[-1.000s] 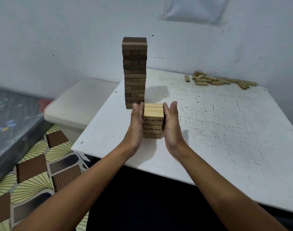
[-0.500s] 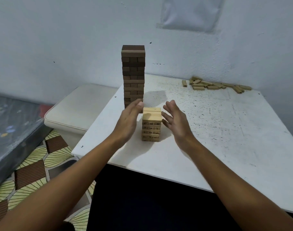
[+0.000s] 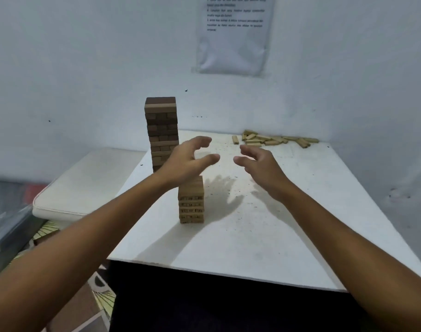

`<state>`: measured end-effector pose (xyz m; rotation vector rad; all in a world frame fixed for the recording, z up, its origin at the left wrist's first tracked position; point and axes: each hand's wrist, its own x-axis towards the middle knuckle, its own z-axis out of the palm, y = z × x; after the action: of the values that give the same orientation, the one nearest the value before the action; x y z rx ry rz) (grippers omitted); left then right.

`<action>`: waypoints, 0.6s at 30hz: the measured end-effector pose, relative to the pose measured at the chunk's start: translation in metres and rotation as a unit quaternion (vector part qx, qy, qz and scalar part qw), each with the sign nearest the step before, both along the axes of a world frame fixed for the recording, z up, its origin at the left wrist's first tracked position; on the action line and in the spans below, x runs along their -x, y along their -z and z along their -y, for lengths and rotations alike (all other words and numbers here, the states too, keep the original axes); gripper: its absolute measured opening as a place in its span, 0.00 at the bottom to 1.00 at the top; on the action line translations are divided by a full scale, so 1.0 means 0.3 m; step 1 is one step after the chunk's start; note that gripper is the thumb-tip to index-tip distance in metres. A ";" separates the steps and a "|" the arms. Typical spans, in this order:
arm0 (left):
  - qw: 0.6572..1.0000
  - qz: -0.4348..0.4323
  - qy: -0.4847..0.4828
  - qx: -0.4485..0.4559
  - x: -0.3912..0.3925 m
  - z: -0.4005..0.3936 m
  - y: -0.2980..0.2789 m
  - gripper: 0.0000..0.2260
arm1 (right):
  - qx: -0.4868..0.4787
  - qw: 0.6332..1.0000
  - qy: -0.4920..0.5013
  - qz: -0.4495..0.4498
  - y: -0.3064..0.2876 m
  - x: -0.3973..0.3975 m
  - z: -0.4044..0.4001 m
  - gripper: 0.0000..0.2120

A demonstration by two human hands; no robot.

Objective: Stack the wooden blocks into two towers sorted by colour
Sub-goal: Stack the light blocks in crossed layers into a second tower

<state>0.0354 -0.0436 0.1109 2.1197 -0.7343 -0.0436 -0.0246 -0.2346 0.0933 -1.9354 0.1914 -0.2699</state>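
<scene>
At my far left a padded cream cushion (image 3: 85,185) with rounded corners sat beside the white table (image 3: 252,236), whose matte top was flecked with dark specks. Near the table's left back edge stood the dark tower (image 3: 162,134), a tall square column of brown wooden blocks with one paler layer just under its top. My left hand (image 3: 184,161) hung in the air in front of that tower's base, fingers loosely curved and spread, holding nothing. Just below and in front of it rose the light tower (image 3: 191,202), short, pale, with printed numbers on the block ends. My right hand (image 3: 259,167) hovered to the right, well apart from it, fingers relaxed and parted. At the far right back corner lay a heap of loose light blocks (image 3: 274,139) beneath a paper sheet (image 3: 233,34) on the white wall.
</scene>
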 end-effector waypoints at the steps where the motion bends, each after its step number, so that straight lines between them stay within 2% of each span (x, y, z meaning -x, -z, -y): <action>1: 1.000 0.001 0.015 -0.018 -0.012 0.022 -0.011 0.27 | 0.018 1.000 0.003 -0.005 -0.012 0.002 0.023 0.27; 7: 0.981 0.012 0.120 -0.151 -0.035 0.246 -0.048 0.24 | 0.098 0.994 0.029 -0.036 -0.048 0.059 0.205 0.26; 14: 0.955 0.030 0.199 -0.219 -0.034 0.513 -0.001 0.25 | 0.151 0.983 0.074 -0.076 -0.015 0.127 0.400 0.24; 18: 0.946 0.016 0.212 -0.246 -0.067 0.641 0.048 0.26 | 0.156 0.978 0.099 -0.091 0.025 0.134 0.503 0.23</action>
<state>0.0555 -0.2360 0.0964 2.3836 -1.2959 -0.4707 -0.0649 -0.3856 0.0859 -2.2578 0.4895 -0.2658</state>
